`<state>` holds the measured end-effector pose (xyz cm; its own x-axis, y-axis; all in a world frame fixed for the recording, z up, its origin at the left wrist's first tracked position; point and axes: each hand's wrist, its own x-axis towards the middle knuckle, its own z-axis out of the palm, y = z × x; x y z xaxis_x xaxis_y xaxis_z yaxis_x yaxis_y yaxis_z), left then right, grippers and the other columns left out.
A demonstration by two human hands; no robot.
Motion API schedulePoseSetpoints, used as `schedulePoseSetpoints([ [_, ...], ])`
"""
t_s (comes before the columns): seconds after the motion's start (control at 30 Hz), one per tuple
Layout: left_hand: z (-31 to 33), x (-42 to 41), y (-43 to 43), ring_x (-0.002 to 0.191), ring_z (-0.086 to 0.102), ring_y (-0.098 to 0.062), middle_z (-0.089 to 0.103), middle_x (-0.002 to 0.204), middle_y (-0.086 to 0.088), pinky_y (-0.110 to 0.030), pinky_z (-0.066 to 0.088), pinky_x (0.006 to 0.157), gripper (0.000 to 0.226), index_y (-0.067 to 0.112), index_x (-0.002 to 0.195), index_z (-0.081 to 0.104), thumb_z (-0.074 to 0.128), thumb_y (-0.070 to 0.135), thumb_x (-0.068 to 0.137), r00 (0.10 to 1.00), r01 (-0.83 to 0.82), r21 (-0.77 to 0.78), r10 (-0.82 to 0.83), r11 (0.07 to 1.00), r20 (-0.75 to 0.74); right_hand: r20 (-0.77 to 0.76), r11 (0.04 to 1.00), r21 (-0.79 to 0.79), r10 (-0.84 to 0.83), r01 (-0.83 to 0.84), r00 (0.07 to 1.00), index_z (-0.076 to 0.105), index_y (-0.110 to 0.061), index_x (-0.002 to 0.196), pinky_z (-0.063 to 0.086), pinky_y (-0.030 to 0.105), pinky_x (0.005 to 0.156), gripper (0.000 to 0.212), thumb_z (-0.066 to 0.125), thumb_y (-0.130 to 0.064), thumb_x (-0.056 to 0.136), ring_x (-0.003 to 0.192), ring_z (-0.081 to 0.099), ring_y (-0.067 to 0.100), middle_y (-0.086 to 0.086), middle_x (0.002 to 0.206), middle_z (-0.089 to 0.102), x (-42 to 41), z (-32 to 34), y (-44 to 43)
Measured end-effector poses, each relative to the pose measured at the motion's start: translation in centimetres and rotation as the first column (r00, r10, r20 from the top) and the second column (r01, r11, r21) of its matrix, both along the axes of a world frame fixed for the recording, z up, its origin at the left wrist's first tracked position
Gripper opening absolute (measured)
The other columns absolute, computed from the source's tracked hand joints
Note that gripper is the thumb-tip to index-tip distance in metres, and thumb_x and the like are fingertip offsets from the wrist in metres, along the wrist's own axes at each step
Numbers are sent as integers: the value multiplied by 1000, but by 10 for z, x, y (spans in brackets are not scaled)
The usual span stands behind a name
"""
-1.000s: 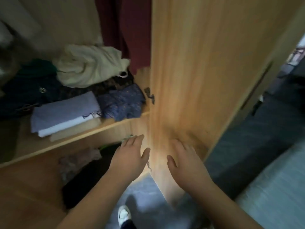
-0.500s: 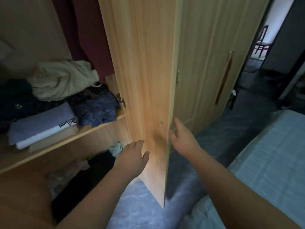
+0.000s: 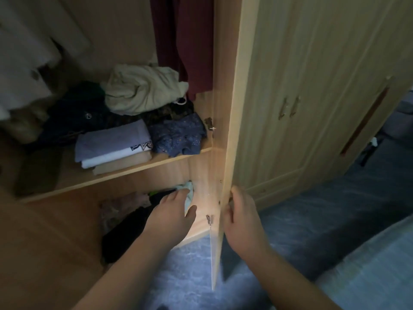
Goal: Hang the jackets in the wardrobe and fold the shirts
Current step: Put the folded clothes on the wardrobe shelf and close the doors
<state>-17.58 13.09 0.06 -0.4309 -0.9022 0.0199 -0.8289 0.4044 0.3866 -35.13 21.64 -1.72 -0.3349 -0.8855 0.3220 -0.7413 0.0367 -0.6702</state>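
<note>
A: At the free edge of the wardrobe door [image 3: 223,135], seen edge-on: right hand [image 3: 240,217] clamped on it, fingers curled round the edge, low down.
B: And left hand [image 3: 173,214]?
A: Fingers apart and nearly straight, holding nothing, out in front of the lower compartment, near a pale cloth [image 3: 188,193] and dark clothes [image 3: 125,233].
B: Room to move?
A: Open gap between door and wardrobe side, clear down to the floor [image 3: 183,278]. Small hinge [image 3: 209,219] just beside the right hand. Close behind the open door, closed doors [image 3: 301,130] with handles.
B: On the shelf [image 3: 134,173]?
A: Near its front edge, a stack of folded shirts [image 3: 111,146]. Touching them on the right, blue patterned garment [image 3: 178,135]. Crumpled behind, cream garment [image 3: 143,88]; to the left, dark heap [image 3: 78,113]. Above, dark red garment [image 3: 183,41] hanging down to the cream one. At far left, pale garment [image 3: 26,52] hanging, blurred.
B: Rest of the room?
A: Blue-grey floor, and at lower right a bed [image 3: 368,269] with a pale cover, near the right forearm. Dim light throughout.
</note>
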Motion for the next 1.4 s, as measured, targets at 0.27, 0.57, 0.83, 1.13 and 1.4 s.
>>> schedulePoseSetpoints([
  [0.27,-10,116,-61,131,45,-20,50,143,2,-37,41,108,49,28,145,38,47,45,99,982,-170,40,173,985,-70,-240,953,113,300,-280,923,18,-27,156,36,37,113,69,44,-24,91,142,32,20,-6,166,8,106,-16,-89],
  [0.57,-44,213,-183,122,51,-19,55,135,1,-33,48,98,50,29,141,42,50,40,93,963,-261,117,267,958,-39,-205,945,167,313,-283,927,3,-20,159,36,33,112,85,48,-19,88,140,29,20,-11,165,-16,200,-7,-230],
  [0.83,-60,244,-223,106,55,-14,60,121,6,-25,44,80,39,36,129,47,53,40,91,946,-306,106,315,946,-81,-244,942,185,320,-280,916,0,-21,159,23,21,113,91,53,-14,86,147,20,18,-12,165,-14,209,-8,-291],
  [1.13,-37,251,-174,121,51,-17,54,136,7,-32,48,94,47,33,139,42,49,38,93,877,-473,37,474,880,-79,-228,894,259,425,-366,876,5,-14,159,17,20,116,88,57,-15,88,151,8,18,-2,166,-9,198,5,-298],
  [1.4,-38,264,-35,119,53,-17,56,126,12,-34,48,88,38,38,128,45,45,45,90,667,-744,6,744,668,-44,-199,606,436,786,-665,585,37,-27,148,37,25,110,54,49,-33,96,136,39,9,-9,149,43,218,-24,-219],
])
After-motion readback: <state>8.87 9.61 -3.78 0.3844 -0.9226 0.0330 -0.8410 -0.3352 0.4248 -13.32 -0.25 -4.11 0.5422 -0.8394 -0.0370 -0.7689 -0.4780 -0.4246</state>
